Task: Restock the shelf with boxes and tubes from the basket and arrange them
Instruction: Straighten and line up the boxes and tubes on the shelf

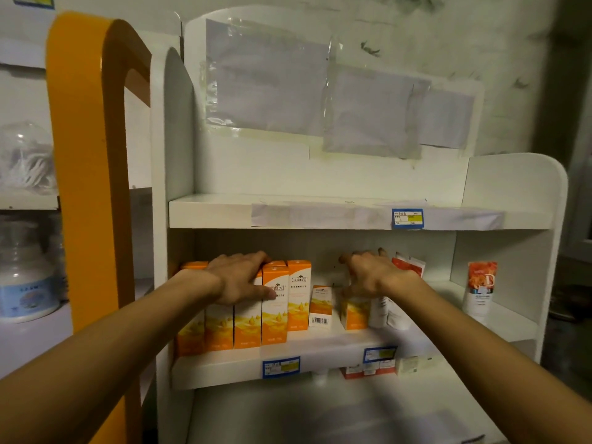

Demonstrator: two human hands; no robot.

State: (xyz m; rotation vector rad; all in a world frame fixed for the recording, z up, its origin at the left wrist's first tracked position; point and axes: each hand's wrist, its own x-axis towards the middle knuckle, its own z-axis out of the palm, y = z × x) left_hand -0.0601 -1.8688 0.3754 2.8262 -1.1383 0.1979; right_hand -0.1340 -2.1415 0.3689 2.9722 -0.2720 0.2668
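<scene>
left hand (238, 277) clasping tall orange-and-white cardboard boxes (272, 307); right hand (373, 274) fingers unclear. light, crushable; best held by sides.

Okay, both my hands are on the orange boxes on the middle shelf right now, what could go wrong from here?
The left hand grips the tight row of orange boxes near the shelf edge; pulling forward could tip one off. The right hand reaches over a short orange box beside loose white packets, which could topple. The small barcode box stands alone between them and may get knocked.
</scene>
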